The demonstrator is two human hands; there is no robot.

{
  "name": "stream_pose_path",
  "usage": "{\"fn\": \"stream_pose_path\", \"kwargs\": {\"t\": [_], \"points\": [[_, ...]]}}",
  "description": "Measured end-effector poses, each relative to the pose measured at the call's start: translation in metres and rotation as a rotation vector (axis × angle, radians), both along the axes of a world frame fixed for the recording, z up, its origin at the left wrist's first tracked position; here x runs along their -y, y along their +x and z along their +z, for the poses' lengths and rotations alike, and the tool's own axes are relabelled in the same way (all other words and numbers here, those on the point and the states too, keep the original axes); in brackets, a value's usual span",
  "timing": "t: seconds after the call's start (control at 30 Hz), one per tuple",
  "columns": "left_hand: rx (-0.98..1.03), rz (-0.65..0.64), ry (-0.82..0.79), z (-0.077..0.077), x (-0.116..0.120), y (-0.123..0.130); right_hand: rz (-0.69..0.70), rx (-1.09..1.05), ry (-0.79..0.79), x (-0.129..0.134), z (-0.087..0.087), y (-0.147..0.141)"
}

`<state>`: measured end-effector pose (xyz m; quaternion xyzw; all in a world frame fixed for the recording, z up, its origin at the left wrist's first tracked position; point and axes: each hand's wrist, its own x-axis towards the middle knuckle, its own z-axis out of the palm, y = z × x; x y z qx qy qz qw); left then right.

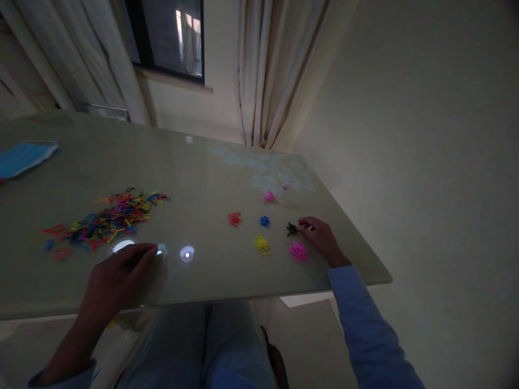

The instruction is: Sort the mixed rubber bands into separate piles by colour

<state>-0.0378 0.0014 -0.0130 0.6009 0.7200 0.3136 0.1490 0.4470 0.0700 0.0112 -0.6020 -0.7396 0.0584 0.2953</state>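
Note:
My left hand [117,275] rests low over the table near its front edge, thumb and fingertips brought together; anything between them is too small to make out. Beyond it lies a mixed heap of small coloured rubber bands [117,216]. On the right, my right hand [322,237] has its curled fingertips at a small pile of black rubber bands [291,229], pinching at its edge. Close by are separate piles of pink bands [298,252], yellow bands [261,245], blue bands [265,221] and red bands [234,219].
Behind the sorted piles sit a bright pink clump [268,196] and a small pale clear piece [285,186]. A blue face mask [26,158] lies at the far left of the glossy table [198,178]. A wall [425,162] runs along the right side.

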Motion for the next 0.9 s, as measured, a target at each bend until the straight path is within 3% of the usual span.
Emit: {"fn": "stream_pose_path", "kwargs": {"t": [0.13,0.27,0.4,0.57,0.77,0.9], "points": [[0.004,-0.029,0.05,0.0,0.0,0.001,-0.037,-0.025,0.068,0.021,0.014,-0.018],[0.069,-0.059,0.111,0.001,0.001,0.004,0.011,-0.096,0.101,0.053,0.018,-0.07],[0.189,-0.095,0.163,0.001,0.004,0.004,0.274,-0.199,0.034,0.075,0.005,-0.142],[0.266,-0.104,0.242,0.008,0.01,-0.017,0.542,-0.283,-0.08,0.074,-0.019,-0.206],[-0.031,0.118,0.299,0.025,0.012,-0.088,0.528,-0.32,-0.13,0.063,-0.028,-0.212],[-0.158,0.109,0.146,0.022,0.01,-0.127,0.535,-0.346,-0.119,0.063,-0.028,-0.206]]}}
